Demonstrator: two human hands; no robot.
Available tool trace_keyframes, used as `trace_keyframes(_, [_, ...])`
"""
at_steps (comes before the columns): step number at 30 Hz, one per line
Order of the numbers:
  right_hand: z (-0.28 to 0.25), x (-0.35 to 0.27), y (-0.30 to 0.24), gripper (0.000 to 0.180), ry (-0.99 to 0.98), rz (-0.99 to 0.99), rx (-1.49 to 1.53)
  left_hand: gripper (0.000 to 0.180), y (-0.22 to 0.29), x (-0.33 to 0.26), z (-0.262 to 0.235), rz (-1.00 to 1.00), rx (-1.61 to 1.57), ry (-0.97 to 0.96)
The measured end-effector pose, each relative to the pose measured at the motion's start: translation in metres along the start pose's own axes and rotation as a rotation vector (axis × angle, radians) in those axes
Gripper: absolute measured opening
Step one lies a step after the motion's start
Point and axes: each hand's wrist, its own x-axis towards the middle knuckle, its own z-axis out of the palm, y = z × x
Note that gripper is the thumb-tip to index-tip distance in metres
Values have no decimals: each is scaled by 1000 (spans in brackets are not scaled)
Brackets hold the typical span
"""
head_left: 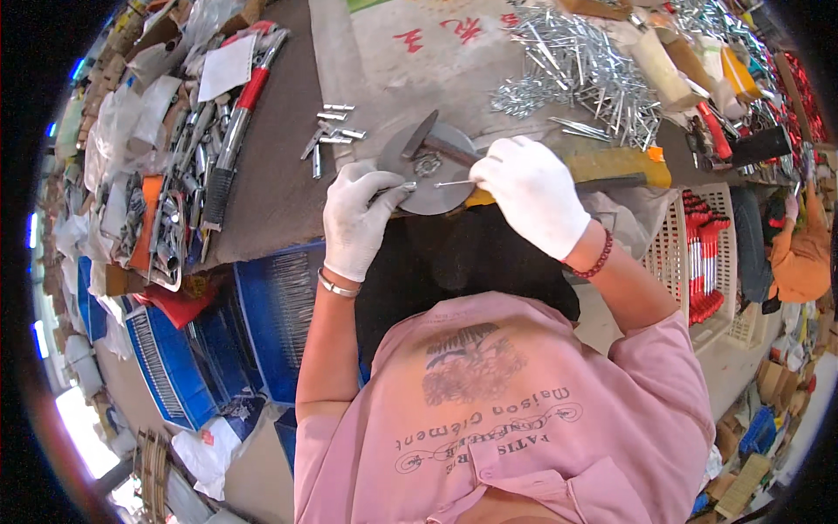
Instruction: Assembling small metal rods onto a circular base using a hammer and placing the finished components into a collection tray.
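Observation:
My white-gloved left hand (pixel 356 218) is closed in a pinch on a small silver metal piece (pixel 409 186), mostly hidden by the fingertips. Facing it, my gloved right hand (pixel 532 194) grips a thin metal pin (pixel 452 183) that points left toward that piece, with a gap between them. Both hands are over the near edge of a round grey metal disc (pixel 436 203). A hammer (pixel 445 147) lies across the disc, beside a small cluster of metal rings (pixel 428 165). Several short silver metal sleeves (pixel 333 133) are on the bench, beyond my left hand.
Loose metal pins (pixel 576 74) are heaped at the far right. A tray of metal tools (pixel 175 201) and a red-handled wrench (pixel 240 122) lie left. Blue crates (pixel 271 306) stand below the bench; a cream crate (pixel 668 253) holds red-handled tools. Another person (pixel 799 262) is far right.

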Motion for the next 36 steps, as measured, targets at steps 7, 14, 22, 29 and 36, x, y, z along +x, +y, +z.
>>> trace_keyframes(7, [22, 24, -18, 7, -154, -20, -74, 17, -13, -6, -10, -79, -47, -46])
trace_keyframes(14, [21, 23, -8, 7, -156, -42, -4, 18, -3, -1, -16, -35, 30, -114])
trace_keyframes(22, [28, 25, 1, 8, -150, -89, 27, 17, 1, -2, -11, -77, -17, -95])
trace_keyframes(29, [30, 18, -5, 14, -53, -85, 101, 15, 15, -4, -10, -7, 37, -92])
trace_keyframes(36, [-1, 1, 84, 7, 110, 401, -149, 13, 26, -6, -10, -9, 91, -87])
